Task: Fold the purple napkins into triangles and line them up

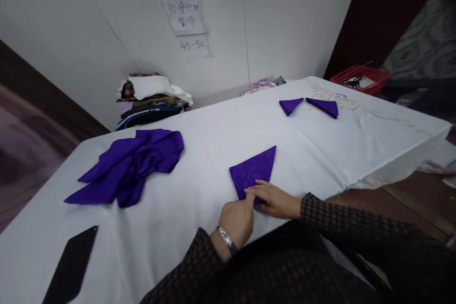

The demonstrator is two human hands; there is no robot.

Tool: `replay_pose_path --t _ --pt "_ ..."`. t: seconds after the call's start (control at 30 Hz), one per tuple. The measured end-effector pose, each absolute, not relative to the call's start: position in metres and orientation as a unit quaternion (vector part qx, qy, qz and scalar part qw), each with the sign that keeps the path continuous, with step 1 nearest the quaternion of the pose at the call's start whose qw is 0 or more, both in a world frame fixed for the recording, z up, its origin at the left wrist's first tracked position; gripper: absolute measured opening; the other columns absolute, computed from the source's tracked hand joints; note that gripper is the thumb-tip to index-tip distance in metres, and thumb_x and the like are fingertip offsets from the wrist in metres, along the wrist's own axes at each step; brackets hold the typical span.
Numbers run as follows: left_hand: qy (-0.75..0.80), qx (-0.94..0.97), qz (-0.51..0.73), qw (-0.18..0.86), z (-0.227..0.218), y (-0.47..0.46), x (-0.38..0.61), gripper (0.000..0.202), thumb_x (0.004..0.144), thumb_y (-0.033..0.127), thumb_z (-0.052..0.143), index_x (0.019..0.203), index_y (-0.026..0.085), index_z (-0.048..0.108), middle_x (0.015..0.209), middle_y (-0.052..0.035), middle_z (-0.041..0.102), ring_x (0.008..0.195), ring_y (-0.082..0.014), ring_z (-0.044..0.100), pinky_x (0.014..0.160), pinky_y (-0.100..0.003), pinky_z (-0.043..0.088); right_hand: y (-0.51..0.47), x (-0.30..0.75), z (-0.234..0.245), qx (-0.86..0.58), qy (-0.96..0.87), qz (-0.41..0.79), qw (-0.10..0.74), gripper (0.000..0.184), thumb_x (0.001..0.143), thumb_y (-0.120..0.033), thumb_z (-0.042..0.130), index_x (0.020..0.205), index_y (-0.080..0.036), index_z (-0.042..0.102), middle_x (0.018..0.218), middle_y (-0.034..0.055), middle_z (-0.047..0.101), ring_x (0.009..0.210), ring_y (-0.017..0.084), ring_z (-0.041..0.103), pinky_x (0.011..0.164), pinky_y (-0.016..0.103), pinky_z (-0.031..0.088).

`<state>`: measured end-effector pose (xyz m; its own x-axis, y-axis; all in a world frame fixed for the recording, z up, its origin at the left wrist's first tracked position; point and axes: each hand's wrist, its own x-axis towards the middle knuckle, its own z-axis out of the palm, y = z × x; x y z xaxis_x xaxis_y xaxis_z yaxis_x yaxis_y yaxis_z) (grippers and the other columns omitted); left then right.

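Observation:
A folded purple napkin point(251, 171) lies on the white tablecloth in front of me, one pointed corner aimed up and to the right. Over its near part rests my right hand point(276, 199), fingers stretched across the fabric. My left hand point(237, 221), with a silver bracelet at the wrist, is closed at the napkin's near edge. Its index finger meets the fingertips of the right hand. The cloth under both hands is partly hidden. Further off, two small folded purple napkins point(291, 106) point(323, 107) lie side by side. On the left is a loose heap of purple cloth point(138, 164).
A black phone-like slab point(73, 263) lies at the near left of the table point(199, 152). Behind the far edge are stacked folded clothes point(151, 99) and pink fabric point(260, 85). A red basket point(377, 83) stands beyond the far right. Handwritten paper signs point(187, 16) hang on the wall.

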<state>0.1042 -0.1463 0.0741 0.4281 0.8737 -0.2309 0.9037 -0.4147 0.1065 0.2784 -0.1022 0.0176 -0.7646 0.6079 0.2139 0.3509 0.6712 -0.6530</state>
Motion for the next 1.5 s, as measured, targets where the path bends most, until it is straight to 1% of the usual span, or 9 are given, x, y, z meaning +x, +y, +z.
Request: replay_pose_path --t 0.13,0.27,0.4,0.5,0.63,0.8,1.03,1.3,1.5 --pt "0.522 0.813 0.022 0.256 0.088 -0.126 0.093 0.028 0.088 0.038 0.042 0.102 0.019 0.057 0.084 -0.0053 0.07 0.077 -0.021 0.066 0.066 -0.03 0.047 -0.11 0.278 0.006 -0.269 -0.857 0.353 0.264 0.036 0.086 -0.014 0.046 0.118 -0.025 0.059 0.117 0.0044 0.065 0.112 0.017 0.056 0.106 0.043 0.03" --pt "0.474 0.779 0.161 0.377 0.076 -0.088 0.074 0.043 0.092 0.047 0.029 0.093 0.02 0.063 0.09 -0.0025 0.07 0.083 -0.0164 0.064 0.075 -0.028 0.048 -0.113 0.287 0.0 -0.267 -0.794 0.441 0.323 0.029 0.087 -0.02 0.048 0.109 -0.025 0.065 0.11 0.0036 0.068 0.106 0.017 0.06 0.105 0.041 0.033" --pt "0.484 0.775 0.199 0.354 0.047 -0.074 0.064 0.043 0.091 0.047 0.032 0.094 0.021 0.066 0.095 -0.0011 0.07 0.089 -0.017 0.063 0.082 -0.03 0.047 -0.111 0.29 0.005 -0.34 -0.609 0.606 0.382 0.024 0.081 -0.029 0.06 0.102 -0.021 0.069 0.104 0.0047 0.07 0.097 0.021 0.063 0.094 0.04 0.044" --pt "0.502 0.768 0.232 0.323 0.032 -0.075 0.062 0.04 0.091 0.045 0.035 0.105 0.022 0.064 0.103 -0.0024 0.069 0.096 -0.018 0.062 0.086 -0.032 0.047 -0.105 0.287 0.014 -0.365 -0.43 0.693 0.449 0.025 0.077 -0.032 0.066 0.098 -0.018 0.068 0.101 0.0062 0.071 0.093 0.022 0.064 0.092 0.041 0.045" --pt "0.534 0.761 0.259 0.262 0.019 -0.073 0.062 0.043 0.081 0.042 0.056 0.118 0.021 0.057 0.1 -0.0053 0.068 0.093 -0.0202 0.062 0.081 -0.034 0.049 -0.095 0.285 0.025 -0.359 -0.296 0.75 0.469 0.025 0.073 -0.027 0.07 0.095 -0.016 0.067 0.098 0.008 0.071 0.095 0.023 0.064 0.089 0.039 0.047" --pt "0.553 0.751 0.287 0.217 0.003 -0.063 0.06 0.034 0.078 0.026 0.06 0.111 0.024 0.061 0.089 -0.0023 0.066 0.085 -0.0176 0.06 0.081 -0.035 0.048 -0.087 0.292 0.024 -0.374 -0.261 0.769 0.448 0.023 0.072 -0.021 0.07 0.094 -0.016 0.065 0.095 0.0078 0.071 0.093 0.021 0.065 0.087 0.036 0.049" --pt "0.533 0.747 0.298 0.263 -0.001 -0.061 0.06 0.028 0.079 0.025 0.057 0.106 0.025 0.063 0.078 0.0015 0.062 0.077 -0.0147 0.058 0.076 -0.031 0.048 -0.066 0.311 0.024 -0.441 -0.305 0.747 0.392 0.02 0.072 -0.017 0.07 0.091 -0.016 0.063 0.087 0.0048 0.07 0.071 0.013 0.064 0.067 0.026 0.052" --pt "0.524 0.75 0.287 0.285 0.002 -0.061 0.06 0.027 0.078 0.025 0.056 0.104 0.025 0.063 0.078 0.0011 0.062 0.077 -0.0148 0.058 0.074 -0.03 0.047 -0.037 0.322 0.026 -0.52 -0.362 0.69 0.349 0.017 0.079 -0.031 0.066 0.083 -0.017 0.057 0.068 -0.0003 0.061 0.054 0.011 0.058 0.046 0.023 0.05" --pt "0.527 0.749 0.271 0.297 0.005 -0.059 0.061 0.026 0.078 0.025 0.055 0.103 0.024 0.063 0.076 0.0014 0.061 0.073 -0.014 0.057 0.07 -0.028 0.046 -0.023 0.326 0.026 -0.558 -0.383 0.652 0.341 0.021 0.077 -0.032 0.068 0.074 -0.017 0.055 0.057 -0.0017 0.056 0.045 0.008 0.051 0.037 0.018 0.042"
